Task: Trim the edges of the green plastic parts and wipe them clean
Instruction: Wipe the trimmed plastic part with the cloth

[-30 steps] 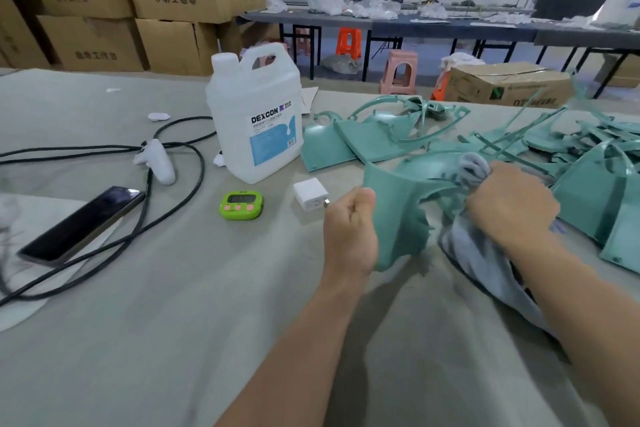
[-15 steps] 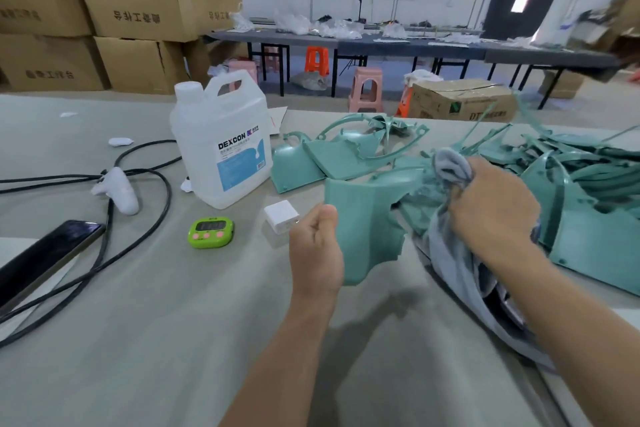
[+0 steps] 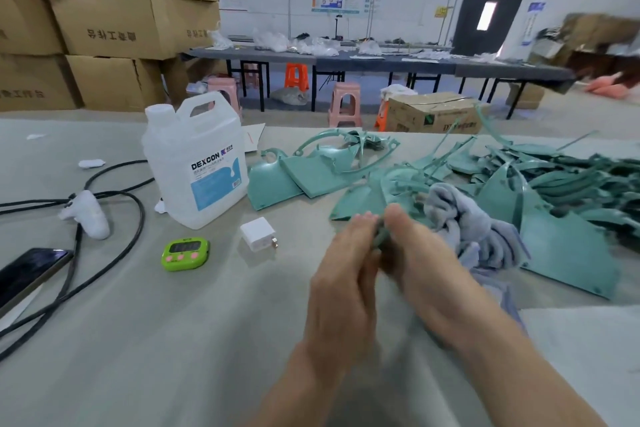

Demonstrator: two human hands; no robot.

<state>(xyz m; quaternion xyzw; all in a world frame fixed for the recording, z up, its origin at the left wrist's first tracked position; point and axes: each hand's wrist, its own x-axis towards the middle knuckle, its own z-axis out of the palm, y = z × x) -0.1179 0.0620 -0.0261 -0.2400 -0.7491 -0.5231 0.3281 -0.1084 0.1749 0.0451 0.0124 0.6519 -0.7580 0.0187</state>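
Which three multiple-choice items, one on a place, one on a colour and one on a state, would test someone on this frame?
1. Where is the green timer?
A. On the table, just in front of the white jug
B. On top of that jug
C. Behind that jug

2. What colour is the cloth?
A. Red
B. Black
C. Pale grey

3. What are the left hand and right hand doing?
A. Lying flat on the table
B. Lifting the jug
C. Pinching a small green piece between them

Answers:
1 A: the timer lies on the table, nearer the camera than the jug.
2 C: the bunched cloth is pale grey against the green parts.
3 C: the fingers of both hands meet on the green piece, though motion blurs it.
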